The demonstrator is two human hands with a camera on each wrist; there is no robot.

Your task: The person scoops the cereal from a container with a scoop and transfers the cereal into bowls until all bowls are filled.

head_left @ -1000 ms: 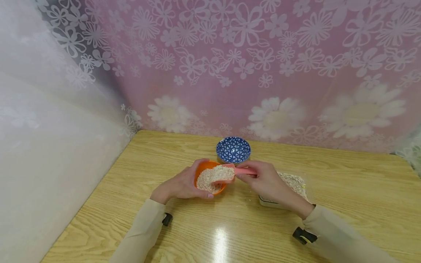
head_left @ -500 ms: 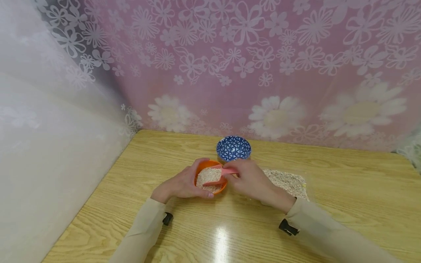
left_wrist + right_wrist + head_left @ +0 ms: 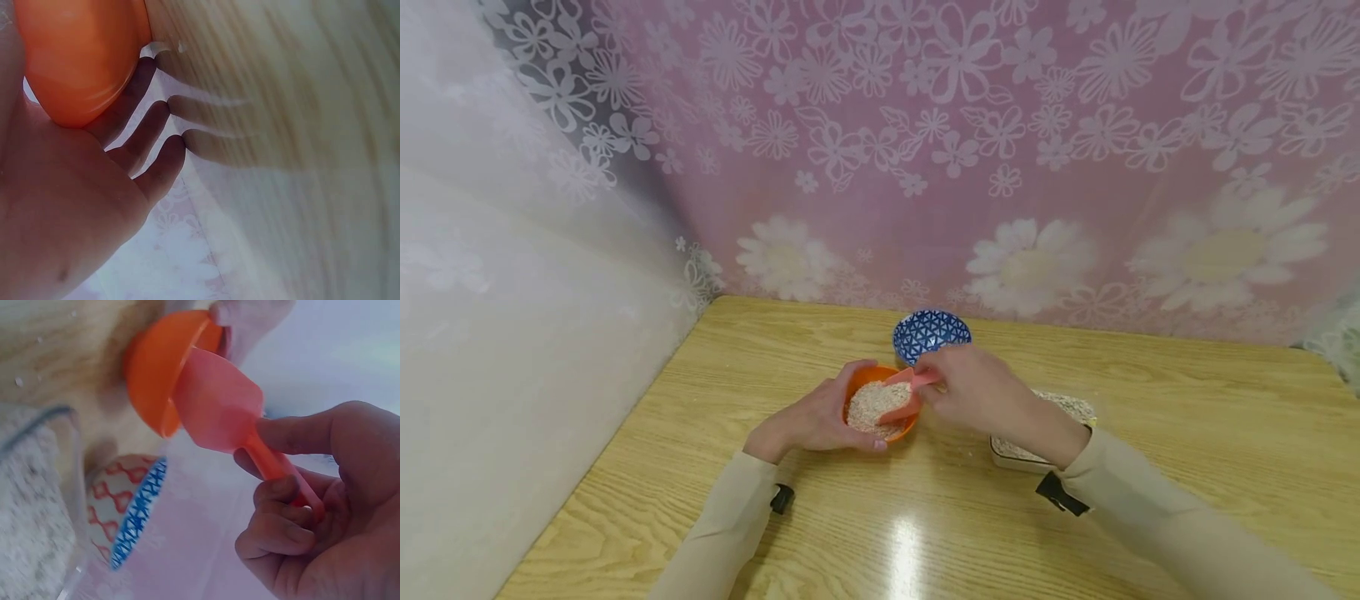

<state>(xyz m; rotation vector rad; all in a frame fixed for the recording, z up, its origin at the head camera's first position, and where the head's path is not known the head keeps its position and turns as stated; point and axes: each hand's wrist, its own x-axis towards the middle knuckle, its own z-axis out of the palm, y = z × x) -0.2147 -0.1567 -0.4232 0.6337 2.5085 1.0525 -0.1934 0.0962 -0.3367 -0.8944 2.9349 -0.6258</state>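
My left hand (image 3: 816, 414) grips an orange bowl (image 3: 81, 56) from its left side, thumb near the front rim. Pale oat-like flakes (image 3: 867, 408) fill much of that bowl. In my right hand (image 3: 981, 396) is a pink scoop (image 3: 219, 400), held by its handle with curled fingers. The scoop tilts downward over the bowl, its front end inside the rim and flakes at its mouth. Just behind stands a blue-and-white patterned bowl (image 3: 928, 329), partly covered by the right hand in the head view.
A rectangular clear-walled container (image 3: 1022, 465) of similar flakes sits under the right forearm, partly hidden. Small crumbs lie on the wooden table (image 3: 820, 533). A pink floral curtain (image 3: 880, 225) hangs along the table's back edge, and a pale one covers the left side.
The right hand has moved left and tipped the scoop more steeply, raising its handle; flakes from it have gone into the orange bowl. The left hand and the bowl have stayed put.
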